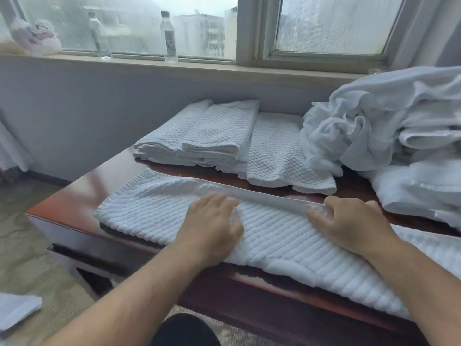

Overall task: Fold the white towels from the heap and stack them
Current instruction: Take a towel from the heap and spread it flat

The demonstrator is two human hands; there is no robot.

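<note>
A ribbed white towel lies folded lengthwise at centre frame; quilted folded towels, perhaps three piles, behind it; the crumpled heap at upper right.

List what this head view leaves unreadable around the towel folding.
Heap: head view, cut off by the right frame edge; its full extent is unseen.
Folded stacks: head view, layers too fine to count the towels.
Labelled bottle: head view, print too small and blurred to read.
Left hand: head view, fingertips motion-blurred; pinching or pressing the spread towel cannot be told.
Its right end: head view, hidden behind the right forearm.
</note>
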